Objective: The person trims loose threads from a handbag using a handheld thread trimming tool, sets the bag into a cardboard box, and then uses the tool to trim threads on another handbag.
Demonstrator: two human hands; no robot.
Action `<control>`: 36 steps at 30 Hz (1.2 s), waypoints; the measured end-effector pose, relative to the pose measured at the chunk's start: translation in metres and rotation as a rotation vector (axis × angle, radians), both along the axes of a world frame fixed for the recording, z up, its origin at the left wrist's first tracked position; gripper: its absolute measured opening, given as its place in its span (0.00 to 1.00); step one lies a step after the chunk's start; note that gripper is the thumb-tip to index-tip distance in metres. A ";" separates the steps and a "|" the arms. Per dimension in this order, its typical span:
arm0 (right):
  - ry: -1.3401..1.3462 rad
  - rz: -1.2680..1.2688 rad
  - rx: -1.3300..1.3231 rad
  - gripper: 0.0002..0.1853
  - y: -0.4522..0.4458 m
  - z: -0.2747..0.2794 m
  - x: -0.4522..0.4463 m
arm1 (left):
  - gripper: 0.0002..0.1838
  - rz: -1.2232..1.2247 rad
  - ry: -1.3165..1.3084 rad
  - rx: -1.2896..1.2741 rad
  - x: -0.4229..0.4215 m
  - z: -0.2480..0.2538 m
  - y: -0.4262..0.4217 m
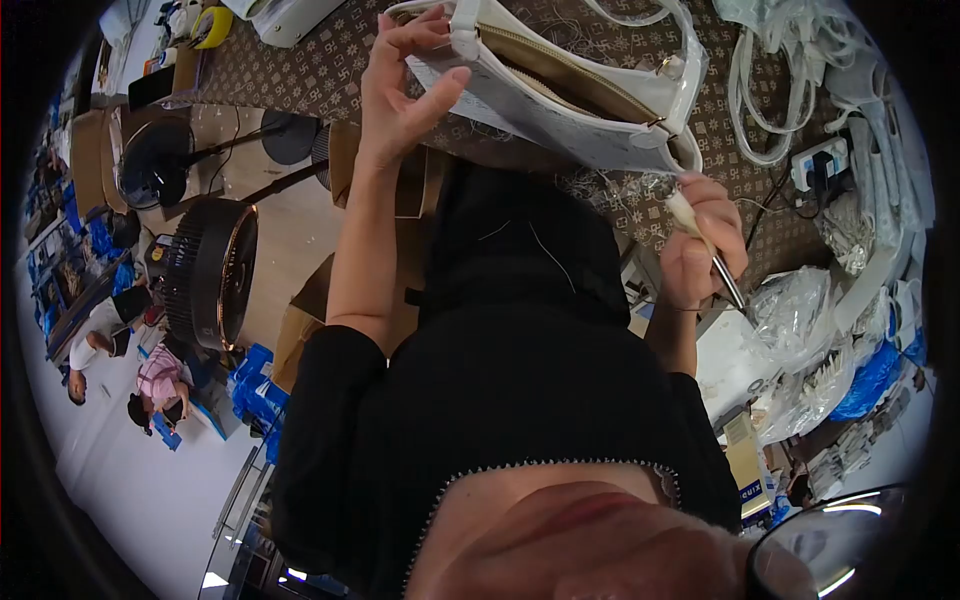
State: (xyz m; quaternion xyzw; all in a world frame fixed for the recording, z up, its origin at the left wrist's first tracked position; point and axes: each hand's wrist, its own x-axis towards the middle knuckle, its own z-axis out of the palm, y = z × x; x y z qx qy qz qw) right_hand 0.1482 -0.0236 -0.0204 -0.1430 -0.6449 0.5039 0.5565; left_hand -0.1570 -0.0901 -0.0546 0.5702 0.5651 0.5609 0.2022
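Note:
A white handbag [590, 125] with a brown-lined zip opening [570, 75] lies tilted on the patterned work surface. My left hand [405, 95] grips its left end, fingers at the strap joint and thumb raised beside the front. The bag's shoulder strap [690, 75] arches at its right end. Below that end, my right hand [708, 235] is closed around a slim tool [728, 280] with a pale end and a shiny metal shaft; its exact kind is unclear. A fine thread or strand seems to run near the pale end, too thin to be sure.
White straps [760, 120] and plastic wrapping [800, 310] pile up at the right, near a white power socket block [820, 165]. A black fan [210, 275] stands at the left. Loose threads lie on the brown patterned cloth [310, 75]. Two people sit far left.

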 end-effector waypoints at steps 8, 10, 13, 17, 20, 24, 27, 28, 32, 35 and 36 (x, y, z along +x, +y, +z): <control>-0.237 0.101 0.030 0.12 0.002 0.008 -0.091 | 0.25 -0.004 0.001 -0.006 0.009 -0.002 0.001; -0.269 0.025 0.012 0.12 0.002 -0.006 -0.106 | 0.25 -0.002 0.004 -0.009 0.014 0.000 -0.001; -0.276 0.004 0.060 0.13 0.002 -0.017 -0.117 | 0.26 0.009 0.007 -0.018 0.013 -0.003 -0.001; -0.277 -0.031 0.075 0.13 -0.002 -0.022 -0.120 | 0.26 0.012 0.007 -0.029 0.016 -0.005 0.000; -0.277 -0.052 0.022 0.12 -0.005 -0.017 -0.118 | 0.27 0.005 0.008 -0.038 0.016 -0.006 0.000; -0.284 -0.053 0.063 0.12 -0.004 -0.022 -0.120 | 0.28 -0.004 0.012 -0.049 0.017 -0.006 -0.001; -0.266 -0.054 0.089 0.12 -0.002 -0.027 -0.121 | 0.28 -0.006 0.017 -0.056 0.017 -0.005 -0.001; -0.268 -0.056 0.109 0.13 -0.002 -0.028 -0.121 | 0.29 -0.007 0.019 -0.058 0.017 -0.005 -0.001; -0.277 -0.051 0.146 0.13 -0.001 -0.027 -0.121 | 0.29 -0.012 0.025 -0.068 0.015 -0.005 -0.003; -0.284 -0.046 0.147 0.13 0.000 -0.028 -0.121 | 0.30 -0.015 0.028 -0.074 0.016 -0.005 -0.003; -0.284 -0.045 0.147 0.13 0.000 -0.028 -0.121 | 0.30 -0.016 0.030 -0.076 0.016 -0.005 -0.003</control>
